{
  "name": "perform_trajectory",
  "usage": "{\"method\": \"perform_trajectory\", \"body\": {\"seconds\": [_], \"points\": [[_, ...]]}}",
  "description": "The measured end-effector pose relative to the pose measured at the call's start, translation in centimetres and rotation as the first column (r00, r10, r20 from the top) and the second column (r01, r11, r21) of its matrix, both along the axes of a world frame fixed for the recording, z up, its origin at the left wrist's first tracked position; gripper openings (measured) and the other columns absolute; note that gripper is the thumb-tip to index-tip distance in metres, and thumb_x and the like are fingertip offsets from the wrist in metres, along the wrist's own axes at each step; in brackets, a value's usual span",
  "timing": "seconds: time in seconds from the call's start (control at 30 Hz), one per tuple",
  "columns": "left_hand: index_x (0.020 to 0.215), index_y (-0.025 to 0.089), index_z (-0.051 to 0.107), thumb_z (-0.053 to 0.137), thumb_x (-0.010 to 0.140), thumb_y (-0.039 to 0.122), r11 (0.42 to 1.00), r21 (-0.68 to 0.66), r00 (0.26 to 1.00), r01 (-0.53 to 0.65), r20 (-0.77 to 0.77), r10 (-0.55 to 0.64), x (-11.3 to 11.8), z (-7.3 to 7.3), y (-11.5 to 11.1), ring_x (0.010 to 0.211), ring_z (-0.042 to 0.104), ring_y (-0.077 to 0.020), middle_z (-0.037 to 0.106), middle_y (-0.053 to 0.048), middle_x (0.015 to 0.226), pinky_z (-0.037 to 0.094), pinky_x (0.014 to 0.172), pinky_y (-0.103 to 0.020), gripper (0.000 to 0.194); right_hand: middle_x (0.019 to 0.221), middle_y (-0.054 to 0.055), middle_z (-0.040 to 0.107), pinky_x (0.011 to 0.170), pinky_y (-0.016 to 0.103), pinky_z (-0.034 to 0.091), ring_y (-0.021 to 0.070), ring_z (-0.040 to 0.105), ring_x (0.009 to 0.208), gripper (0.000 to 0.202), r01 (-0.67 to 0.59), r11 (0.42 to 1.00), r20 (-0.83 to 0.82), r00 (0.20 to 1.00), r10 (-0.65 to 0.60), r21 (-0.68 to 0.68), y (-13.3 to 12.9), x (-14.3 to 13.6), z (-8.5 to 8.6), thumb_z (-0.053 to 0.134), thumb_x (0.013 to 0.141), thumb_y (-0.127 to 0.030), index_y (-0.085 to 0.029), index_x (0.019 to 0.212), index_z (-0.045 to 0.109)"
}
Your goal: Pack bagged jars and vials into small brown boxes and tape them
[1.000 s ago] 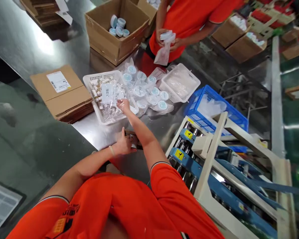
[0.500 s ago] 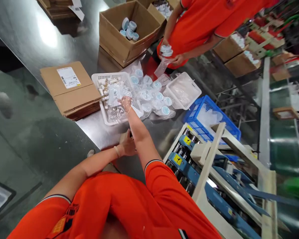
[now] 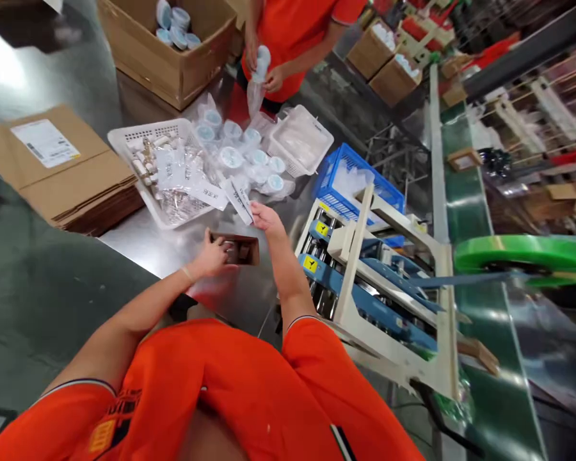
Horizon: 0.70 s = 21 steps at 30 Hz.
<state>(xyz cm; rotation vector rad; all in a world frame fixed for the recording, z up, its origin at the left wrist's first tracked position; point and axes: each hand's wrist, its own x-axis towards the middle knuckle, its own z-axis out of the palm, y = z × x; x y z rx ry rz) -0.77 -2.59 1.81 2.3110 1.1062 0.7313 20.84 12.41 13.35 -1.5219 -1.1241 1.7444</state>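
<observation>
My right hand (image 3: 267, 219) pinches the end of a flat white packet (image 3: 239, 200) with dark print, held just above the near edge of the white basket. My left hand (image 3: 212, 255) grips the left end of a small open cardboard box (image 3: 248, 250) on the metal table. What lies inside that box is dark and hard to make out. In the white perforated basket (image 3: 159, 218) are clear bags of white and brass-coloured fittings (image 3: 146, 157) and printed packets (image 3: 171, 168). Another white printed strip (image 3: 208, 192) hangs over the basket's near right side.
Bagged white round rolls (image 3: 231, 157) lie beyond the basket. A smaller white basket (image 3: 301, 137), a blue crate (image 3: 360, 182) and a roller machine (image 3: 345, 275) are on the right. Folded cartons (image 3: 62, 173) lie left. A co-worker's hands (image 3: 264, 70) hold rolls near a big carton (image 3: 173, 70).
My right hand has come back out of the basket with a white packet. The left hand now shows on the small box. The view has shifted right, and the co-worker's rolls have gone into a bag.
</observation>
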Motion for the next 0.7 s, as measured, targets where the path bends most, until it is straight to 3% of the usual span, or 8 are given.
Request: {"method": "perform_trajectory", "body": {"seconds": [0.07,0.13,0.2,0.3,0.37,0.43,0.57,0.7], "points": [[0.102,0.024,0.079,0.083,0.110,0.046,0.977,-0.075,0.937,-0.199,0.277,0.213,-0.2,-1.0,0.1,0.138,0.067,-0.0418,0.081,-0.017,0.133,0.038,0.140,-0.086,0.024,0.089,0.000,0.078,0.071,0.025,0.061,0.0203,0.074,0.082,0.029,-0.032,0.997,-0.013,0.999,0.033,0.070,-2.5,1.9,-0.2,0.091,0.098,-0.041,-0.025,0.112,0.071],[0.105,0.025,0.067,0.076,0.113,0.041,0.872,-0.245,0.733,-0.425,0.472,0.490,-0.3,-2.0,0.2,0.130,0.064,-0.0373,0.072,-0.016,0.126,0.049,0.133,-0.074,0.020,0.084,-0.001,0.072,0.074,0.026,0.059,0.0197,0.068,0.081,0.031,-0.151,0.974,0.019,0.989,0.150,0.170,-4.7,3.1,-0.3,0.092,0.095,-0.045,-0.024,0.104,0.071],[0.107,0.027,0.058,0.074,0.112,0.038,0.759,-0.400,0.549,-0.514,0.527,0.649,-0.5,-2.6,0.4,0.121,0.062,-0.0326,0.064,-0.011,0.118,0.056,0.125,-0.062,0.019,0.082,-0.001,0.070,0.080,0.028,0.057,0.0203,0.067,0.085,0.028,-0.335,0.914,0.197,0.935,0.294,0.227,-6.5,3.1,-0.5,0.089,0.096,-0.043,-0.022,0.095,0.071],[0.106,0.029,0.054,0.079,0.102,0.032,0.713,-0.549,0.461,-0.436,0.544,0.701,-1.2,-2.3,1.0,0.108,0.062,-0.0264,0.058,-0.003,0.106,0.061,0.110,-0.045,0.025,0.091,0.005,0.079,0.093,0.031,0.057,0.0251,0.074,0.100,0.009,-0.553,0.822,0.668,0.664,0.336,0.136,-8.4,0.6,-1.0,0.080,0.100,-0.026,-0.019,0.094,0.078],[0.103,0.028,0.055,0.081,0.092,0.028,0.691,-0.622,0.435,-0.369,0.542,0.719,-1.9,-1.5,1.5,0.100,0.062,-0.0232,0.057,0.000,0.100,0.060,0.102,-0.039,0.029,0.108,0.012,0.089,0.100,0.034,0.058,0.0286,0.080,0.110,0.011,-0.565,0.823,0.874,0.424,0.237,0.051,-9.5,-2.1,-1.6,0.077,0.103,-0.014,-0.018,0.107,0.086],[0.101,0.027,0.056,0.080,0.086,0.024,0.674,-0.652,0.459,-0.348,0.508,0.729,-2.4,-0.3,2.0,0.095,0.062,-0.0209,0.059,0.001,0.097,0.059,0.096,-0.035,0.029,0.123,0.020,0.091,0.105,0.038,0.061,0.0318,0.084,0.118,0.022,-0.539,0.842,0.940,0.299,0.165,0.024,-10.4,-4.6,-2.0,0.074,0.107,-0.009,-0.016,0.120,0.089],[0.103,0.027,0.058,0.081,0.080,0.021,0.637,-0.671,0.492,-0.380,0.436,0.753,-3.1,1.7,2.2,0.090,0.063,-0.0182,0.063,0.001,0.097,0.060,0.091,-0.033,0.034,0.130,0.028,0.090,0.119,0.047,0.061,0.0388,0.084,0.130,0.023,-0.515,0.854,0.946,0.305,0.108,0.068,-11.9,-5.3,-1.6,0.071,0.111,-0.010,-0.013,0.123,0.090],[0.099,0.027,0.055,0.089,0.076,0.021,0.633,-0.671,0.495,-0.386,0.429,0.756,-3.4,2.2,1.9,0.078,0.057,-0.0159,0.057,0.006,0.084,0.055,0.081,-0.030,0.042,0.142,0.025,0.084,0.124,0.049,0.060,0.0385,0.075,0.145,0.036,-0.261,0.896,0.840,0.509,-0.189,0.360,-12.6,0.2,-0.2,0.066,0.117,-0.024,-0.015,0.148,0.082]]}}
